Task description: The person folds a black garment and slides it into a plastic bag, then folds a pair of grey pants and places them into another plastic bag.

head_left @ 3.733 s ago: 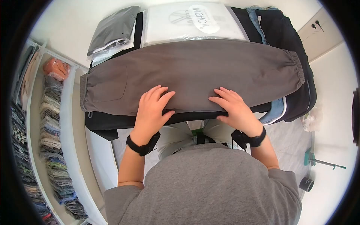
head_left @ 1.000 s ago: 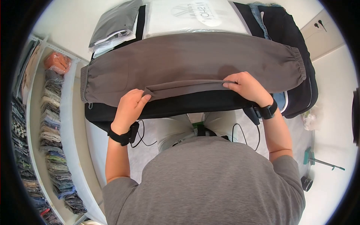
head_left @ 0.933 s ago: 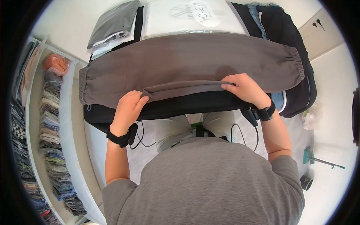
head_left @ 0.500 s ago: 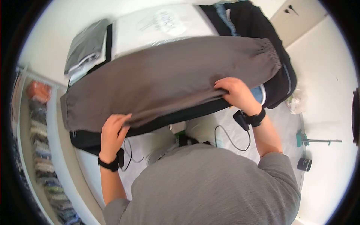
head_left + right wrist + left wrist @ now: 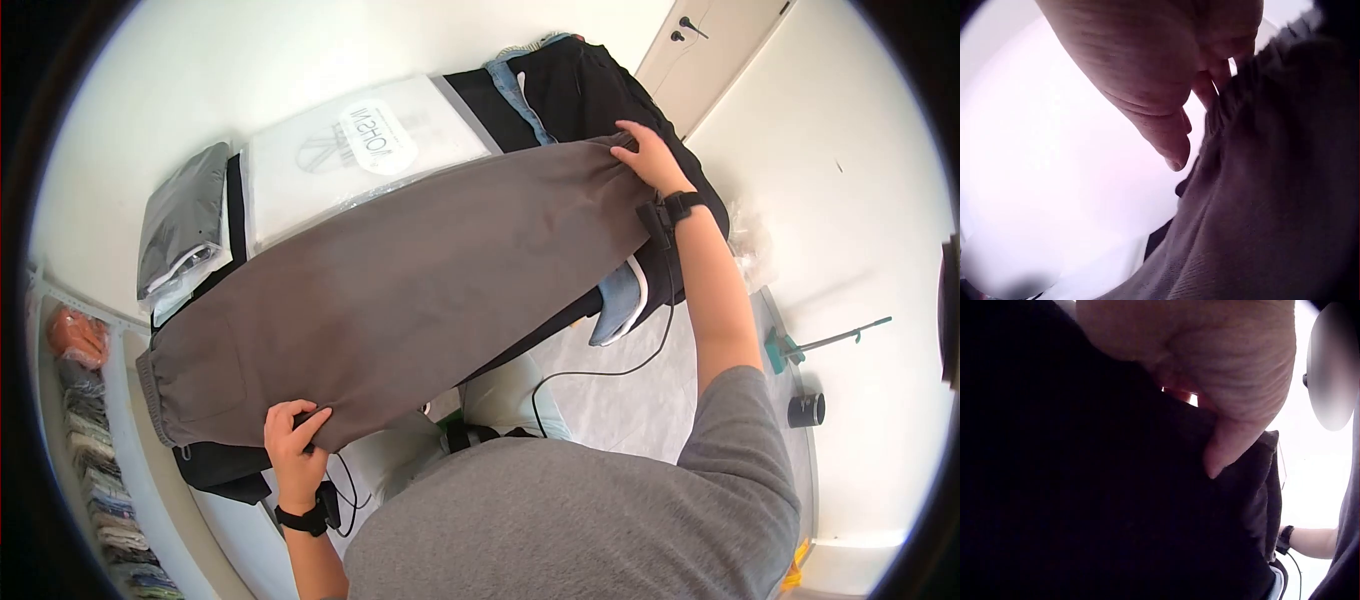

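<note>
Grey-brown trousers lie lengthwise over a black-covered surface, a patch pocket near the left end and a gathered elastic end at the right. At their front edge, toward the left, my left hand pinches the cloth. In the left wrist view the left thumb presses on one side of the fabric, with fingers partly hidden behind its edge. My right hand reaches to the far right corner, fingers touching the elastic end. In the right wrist view the right thumb stands apart from the gathered cloth.
Behind the trousers lie a clear printed plastic bag and a bagged grey garment. Blue denim hangs at the front right edge. Shelves of bagged clothes stand at left. A cable trails from the right wrist.
The head view has turned right. The right hand has let go of the front edge and moved to the right elastic end. The lifted front fold now lies flatter; the left hand stays at the front edge.
</note>
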Tool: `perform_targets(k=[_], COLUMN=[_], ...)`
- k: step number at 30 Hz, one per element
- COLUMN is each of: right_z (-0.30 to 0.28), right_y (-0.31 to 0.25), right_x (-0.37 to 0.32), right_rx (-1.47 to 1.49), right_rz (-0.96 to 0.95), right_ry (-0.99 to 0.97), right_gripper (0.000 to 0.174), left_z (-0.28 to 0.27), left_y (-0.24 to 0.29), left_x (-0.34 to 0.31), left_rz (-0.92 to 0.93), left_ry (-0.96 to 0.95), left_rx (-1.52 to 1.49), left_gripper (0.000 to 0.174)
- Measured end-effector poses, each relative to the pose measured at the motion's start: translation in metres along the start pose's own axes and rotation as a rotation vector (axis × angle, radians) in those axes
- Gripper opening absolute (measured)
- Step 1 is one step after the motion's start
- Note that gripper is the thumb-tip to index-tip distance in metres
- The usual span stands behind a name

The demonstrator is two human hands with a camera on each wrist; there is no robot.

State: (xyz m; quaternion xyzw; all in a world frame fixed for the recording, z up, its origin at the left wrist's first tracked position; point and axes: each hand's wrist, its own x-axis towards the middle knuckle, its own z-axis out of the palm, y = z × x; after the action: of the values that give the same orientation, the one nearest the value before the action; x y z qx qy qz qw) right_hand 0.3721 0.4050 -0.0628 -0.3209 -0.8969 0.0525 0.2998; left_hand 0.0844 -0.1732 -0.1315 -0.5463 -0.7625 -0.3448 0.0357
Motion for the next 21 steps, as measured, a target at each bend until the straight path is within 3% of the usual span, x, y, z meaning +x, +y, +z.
perform_targets(k=[4, 6, 7, 11, 15, 21], right_z=[0.013, 0.01, 0.01, 0.003, -0.014, -0.001], right_y=[0.004, -0.005, -0.006, -0.006, -0.015, -0.006], right_x=[0.014, 0.016, 0.017, 0.021, 0.028, 0.036], right_rx=[-0.162, -0.397, -0.38, -0.405, -0.244, -0.183], right_rz=[0.131, 0.199, 0.179, -0.003, 0.057, 0.22], right_ry=[-0.169, -0.212, -0.214, -0.192, -0.038, -0.051], right_gripper=[0.045, 0.041, 0.032, 0.026, 0.027, 0.031], left_z=[0.002, 0.002, 0.002, 0.003, 0.003, 0.004], left_y=[-0.003, -0.001, -0.001, -0.001, -0.002, 0.0], left_x=[-0.001, 0.0, 0.0, 0.0, -0.001, 0.0], left_rz=[-0.005, -0.011, -0.008, -0.013, 0.003, 0.003], left_ry=[0.031, 0.036, 0.033, 0.034, 0.036, 0.046], left_rx=[0.001, 0.006, 0.003, 0.002, 0.021, 0.023], left_gripper=[0.037, 0.036, 0.036, 0.035, 0.035, 0.035])
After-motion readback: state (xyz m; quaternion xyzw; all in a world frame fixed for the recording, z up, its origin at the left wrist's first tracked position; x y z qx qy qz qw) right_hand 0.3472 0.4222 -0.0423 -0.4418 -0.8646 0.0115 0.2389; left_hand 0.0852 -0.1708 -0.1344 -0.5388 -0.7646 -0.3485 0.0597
